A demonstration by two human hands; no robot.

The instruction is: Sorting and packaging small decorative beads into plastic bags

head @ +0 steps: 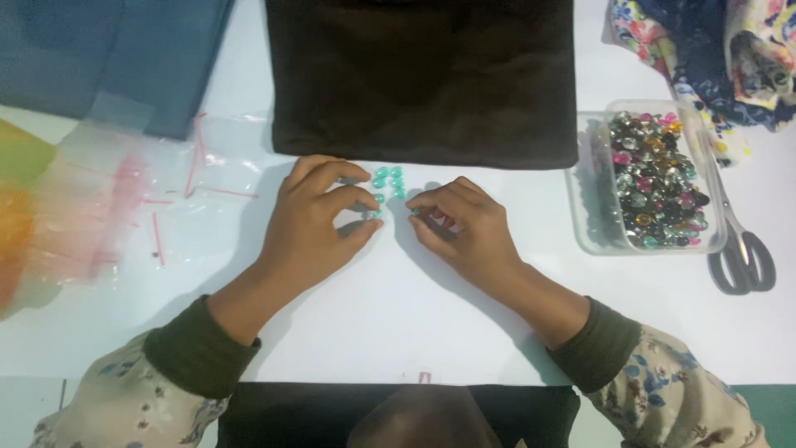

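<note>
- Two hands on white table (398, 332): left hand (319, 220) fingers pinched on a teal bead, right hand (460, 224) pinching another.
- Teal beads (388, 178) clustered between both hands, at 12 o'clock of fingertips, just below dark brown cloth (423, 79).
- Clear tub (580, 224) of mixed gems at 3 o'clock; scissors (744, 257) beside it.
- Plastic bags (166, 182) at 9 o'clock.

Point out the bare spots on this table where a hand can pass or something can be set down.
Bare white table lies between the forearms, below the left hand and right hand. Another strip runs between the right hand and the clear bead box. Crowded: the teal beads by the brown cloth, and the plastic bags.
</note>
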